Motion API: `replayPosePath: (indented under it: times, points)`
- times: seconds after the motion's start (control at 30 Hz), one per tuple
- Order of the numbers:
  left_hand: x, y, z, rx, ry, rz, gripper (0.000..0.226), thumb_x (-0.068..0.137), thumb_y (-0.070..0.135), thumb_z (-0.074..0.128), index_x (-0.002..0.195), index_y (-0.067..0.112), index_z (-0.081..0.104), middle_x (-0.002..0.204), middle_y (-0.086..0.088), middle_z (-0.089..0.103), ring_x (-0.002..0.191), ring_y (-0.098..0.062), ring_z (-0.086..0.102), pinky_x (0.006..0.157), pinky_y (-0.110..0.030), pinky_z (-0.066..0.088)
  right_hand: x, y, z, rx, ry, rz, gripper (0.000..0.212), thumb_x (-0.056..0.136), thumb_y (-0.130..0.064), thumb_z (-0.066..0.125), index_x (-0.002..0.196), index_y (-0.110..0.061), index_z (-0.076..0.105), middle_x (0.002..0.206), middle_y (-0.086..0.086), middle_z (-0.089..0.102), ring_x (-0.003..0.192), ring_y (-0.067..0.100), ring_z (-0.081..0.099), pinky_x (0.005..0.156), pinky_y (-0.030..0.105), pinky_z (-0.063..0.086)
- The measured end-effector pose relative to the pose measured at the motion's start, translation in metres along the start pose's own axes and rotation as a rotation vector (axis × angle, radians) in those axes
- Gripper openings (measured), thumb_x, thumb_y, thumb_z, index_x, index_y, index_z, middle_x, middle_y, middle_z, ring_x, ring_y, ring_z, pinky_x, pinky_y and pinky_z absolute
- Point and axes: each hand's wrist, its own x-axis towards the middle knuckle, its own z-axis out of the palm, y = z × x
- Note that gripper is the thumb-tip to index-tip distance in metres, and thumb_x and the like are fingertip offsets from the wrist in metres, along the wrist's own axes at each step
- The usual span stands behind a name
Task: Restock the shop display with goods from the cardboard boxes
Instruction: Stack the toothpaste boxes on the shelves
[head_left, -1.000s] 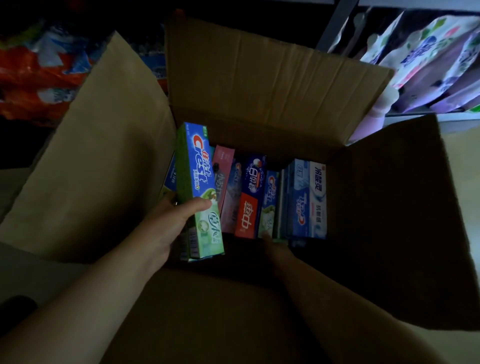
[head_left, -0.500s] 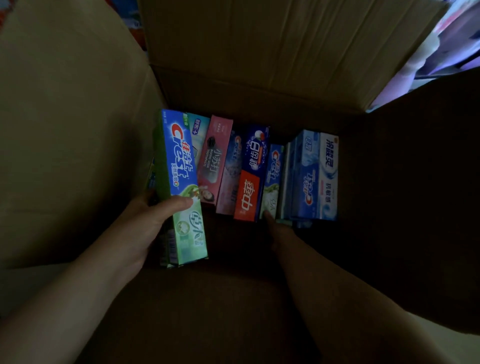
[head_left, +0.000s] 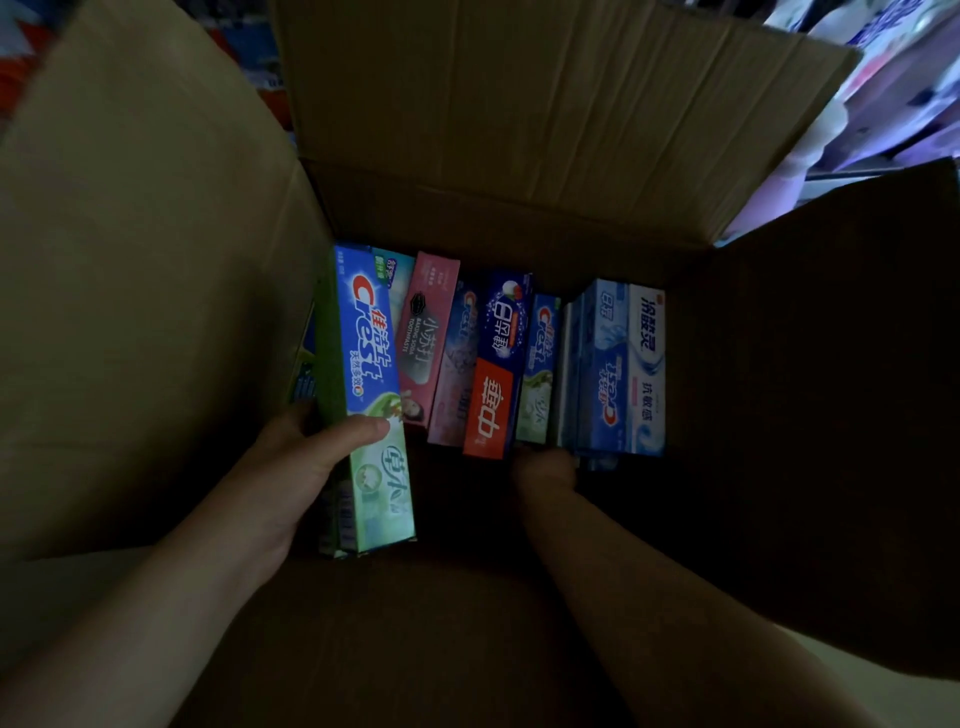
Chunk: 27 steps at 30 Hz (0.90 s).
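Open cardboard box (head_left: 509, 130) seen from above in dim light, 4 flaps spread outward, far flap upright and ribbed. Inside, against the far wall, a row of toothpaste cartons standing on end, packed side by side.

Left hand (head_left: 291, 467) gripping the green and blue Crest carton (head_left: 371, 395) at the left end of the row: thumb laid across its printed face, remaining fingers hidden behind its green side. Carton tilted, its near end reaching closer to the camera than the rest of the row, its far end level with the neighbours' tops. More cartons wedged between it and the left wall, only slivers visible.

Right hand (head_left: 545, 465) reaching deep into the box, at the near ends of the red and blue carton (head_left: 493, 374) and the small Crest carton (head_left: 540, 364). Fingers lost in shadow; cannot tell whether curled round anything or merely touching.

Between the 2 hands: a pink carton (head_left: 426, 343) just right of the held one, then a darker pinkish carton (head_left: 457, 374) partly tucked behind. At the right end, 2 pale blue and white cartons (head_left: 623, 364) pressed together, well clear of the right wall.

Beyond the box, top right, blurred purple and white pouches (head_left: 893, 104) on a shelf; top left, red and blue packaging (head_left: 244, 47), indistinct.
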Motion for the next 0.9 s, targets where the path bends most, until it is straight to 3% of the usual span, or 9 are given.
replayPosePath:
  times: [0.1, 0.3, 0.43, 0.6, 0.7, 0.77, 0.83, 0.9]
  points:
    - [-0.002, 0.003, 0.0, 0.003, -0.007, 0.002, 0.02, 0.074, 0.02, 0.076, 0.088, 0.025, 0.063, 0.068, 0.013, 0.073, 0.079, -0.01, 0.065, 0.065, -0.026, 0.044, -0.005, 0.001, 0.002, -0.077, -0.035, -0.016, 0.04, 0.101, -0.008, 0.044, 0.141, -0.004, 0.042, 0.139, 0.016, 0.049, 0.125, 0.031, 0.049, 0.097, 0.031, 0.042]
    - [-0.002, 0.004, 0.001, 0.013, 0.01, -0.004, 0.012, 0.082, 0.017, 0.068, 0.087, 0.025, 0.062, 0.069, 0.011, 0.073, 0.076, -0.009, 0.065, 0.064, -0.026, 0.043, -0.005, 0.003, -0.003, -0.143, -0.14, -0.15, 0.05, 0.098, -0.005, 0.049, 0.145, -0.017, 0.037, 0.139, 0.016, 0.05, 0.12, 0.031, 0.053, 0.101, 0.042, 0.046]
    - [-0.001, 0.002, 0.003, 0.019, -0.001, -0.01, 0.013, 0.081, 0.016, 0.068, 0.087, 0.025, 0.061, 0.071, 0.008, 0.073, 0.076, -0.009, 0.065, 0.062, -0.026, 0.043, -0.006, -0.003, -0.008, -0.116, -0.175, -0.135, 0.042, 0.097, -0.013, 0.054, 0.136, -0.016, 0.04, 0.121, 0.014, 0.056, 0.099, 0.025, 0.057, 0.089, 0.043, 0.052]
    - [0.001, 0.001, 0.003, 0.029, -0.02, -0.009, 0.018, 0.08, 0.015, 0.069, 0.09, 0.027, 0.06, 0.077, 0.008, 0.072, 0.077, -0.008, 0.066, 0.062, -0.026, 0.044, -0.013, -0.006, 0.001, -0.107, -0.141, -0.156, 0.047, 0.094, -0.02, 0.061, 0.135, -0.01, 0.041, 0.127, 0.015, 0.056, 0.107, 0.028, 0.058, 0.096, 0.047, 0.049]
    - [0.002, 0.001, 0.002, 0.017, -0.033, -0.013, 0.019, 0.081, 0.015, 0.068, 0.092, 0.027, 0.06, 0.087, 0.005, 0.071, 0.081, -0.01, 0.065, 0.063, -0.026, 0.043, -0.027, -0.016, 0.0, -0.041, -0.207, -0.064, 0.046, 0.092, -0.022, 0.063, 0.132, -0.006, 0.046, 0.117, 0.015, 0.063, 0.102, 0.03, 0.064, 0.093, 0.051, 0.052]
    - [0.001, 0.002, 0.003, -0.009, -0.054, -0.033, 0.019, 0.08, 0.015, 0.069, 0.093, 0.026, 0.06, 0.09, 0.002, 0.07, 0.084, -0.013, 0.065, 0.065, -0.028, 0.044, -0.045, -0.028, -0.009, 0.092, -0.288, 0.053, 0.031, 0.093, -0.014, 0.06, 0.122, -0.006, 0.051, 0.105, 0.015, 0.065, 0.094, 0.03, 0.065, 0.088, 0.051, 0.054]
    - [0.0, 0.003, 0.002, -0.044, -0.095, -0.059, 0.032, 0.07, 0.017, 0.077, 0.097, 0.025, 0.062, 0.093, -0.001, 0.072, 0.088, -0.017, 0.066, 0.069, -0.03, 0.047, -0.07, -0.037, -0.023, 0.182, -0.35, 0.131, 0.018, 0.094, -0.007, 0.056, 0.112, -0.009, 0.053, 0.099, 0.014, 0.065, 0.091, 0.028, 0.065, 0.08, 0.045, 0.055]
    - [-0.001, 0.006, 0.002, -0.084, -0.128, -0.075, 0.051, 0.056, 0.016, 0.08, 0.104, 0.023, 0.064, 0.099, -0.005, 0.073, 0.095, -0.022, 0.067, 0.076, -0.035, 0.05, -0.1, -0.04, -0.041, 0.218, -0.413, 0.132, 0.019, 0.093, -0.001, 0.054, 0.11, -0.009, 0.055, 0.101, 0.014, 0.066, 0.099, 0.027, 0.063, 0.089, 0.041, 0.053]
